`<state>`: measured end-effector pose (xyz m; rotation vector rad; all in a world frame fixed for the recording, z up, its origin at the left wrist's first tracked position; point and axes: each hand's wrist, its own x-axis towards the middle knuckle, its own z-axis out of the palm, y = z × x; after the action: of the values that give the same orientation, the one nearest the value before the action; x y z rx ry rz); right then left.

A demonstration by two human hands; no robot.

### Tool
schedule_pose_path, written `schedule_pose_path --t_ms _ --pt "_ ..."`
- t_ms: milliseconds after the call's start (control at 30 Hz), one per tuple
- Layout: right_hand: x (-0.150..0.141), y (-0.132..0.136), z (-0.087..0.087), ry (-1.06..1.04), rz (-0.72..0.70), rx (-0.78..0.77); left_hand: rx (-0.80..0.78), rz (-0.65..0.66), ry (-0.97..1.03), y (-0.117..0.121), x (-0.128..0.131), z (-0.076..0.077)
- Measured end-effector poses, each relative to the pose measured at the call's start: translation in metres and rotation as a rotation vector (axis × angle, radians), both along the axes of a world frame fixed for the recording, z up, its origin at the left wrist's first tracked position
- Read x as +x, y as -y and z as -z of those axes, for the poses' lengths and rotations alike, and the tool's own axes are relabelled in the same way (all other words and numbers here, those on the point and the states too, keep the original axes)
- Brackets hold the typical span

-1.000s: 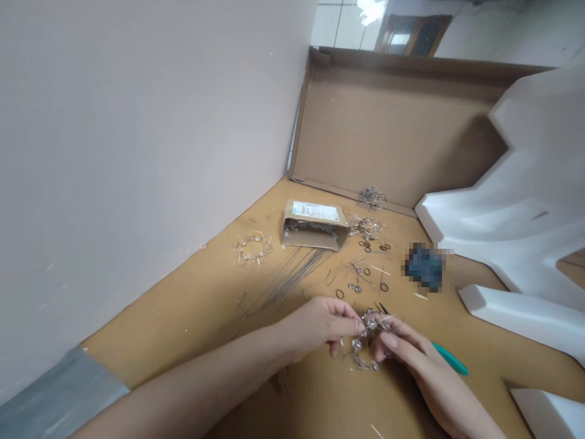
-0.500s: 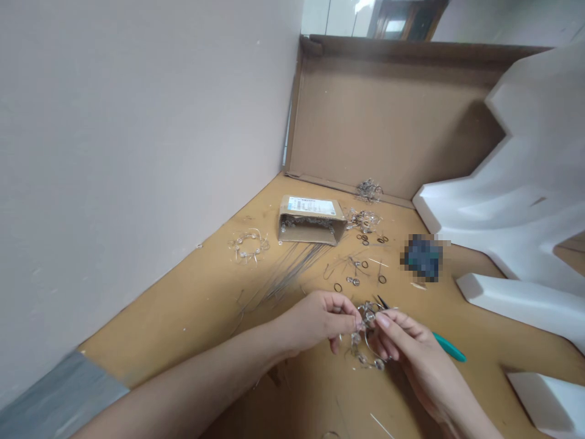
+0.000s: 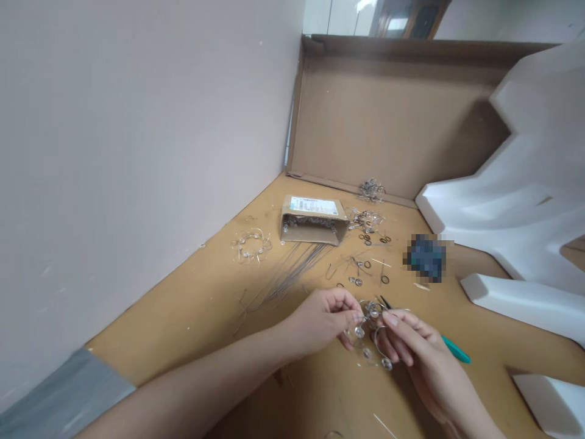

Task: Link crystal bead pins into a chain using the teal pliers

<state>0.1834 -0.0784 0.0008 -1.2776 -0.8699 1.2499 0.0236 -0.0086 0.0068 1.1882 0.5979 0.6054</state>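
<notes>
My left hand is nearly closed, thumb and forefinger pinched on the upper left part of a beaded wire piece. My right hand is partly curled, its thumb and forefinger together on the same piece from the other side, the other fingers bent beneath. The piece is held up between my two hands above the brown table, with clear beads and thin wire loops hanging below my fingertips; I cannot tell exactly which wire each hand grips.

Just beside my right hand, a teal handle shows on one side and a dark pointed tip on the other.

Beyond my hands lie two clear beads, side by side, and several dark rings, scattered about. Left of these, a bundle of grey wires fans out from near a small open box, which lies on its side with a label on top and beads inside. A beaded ring rests left of the box; a beaded wire cluster is just right of it, with a wire tangle behind, near the large cardboard tray standing upright. Farther right are a blurred dark object and white moulded pieces.
</notes>
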Motion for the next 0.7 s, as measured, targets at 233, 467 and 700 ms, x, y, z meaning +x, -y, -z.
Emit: schedule_pose_path --t_ms 233,467,700 --pt "0.001 0.001 -0.002 0.012 0.011 0.036 0.239 -0.151 -0.117 0.006 -0.001 -0.004" --pt "0.009 0.000 -0.002 0.133 -0.227 -0.028 0.406 -0.218 -0.156 0.004 -0.005 -0.003" --pt "0.017 0.000 -0.006 0.217 -0.159 -0.037 0.158 -0.078 -0.148 -0.009 -0.007 -0.004"
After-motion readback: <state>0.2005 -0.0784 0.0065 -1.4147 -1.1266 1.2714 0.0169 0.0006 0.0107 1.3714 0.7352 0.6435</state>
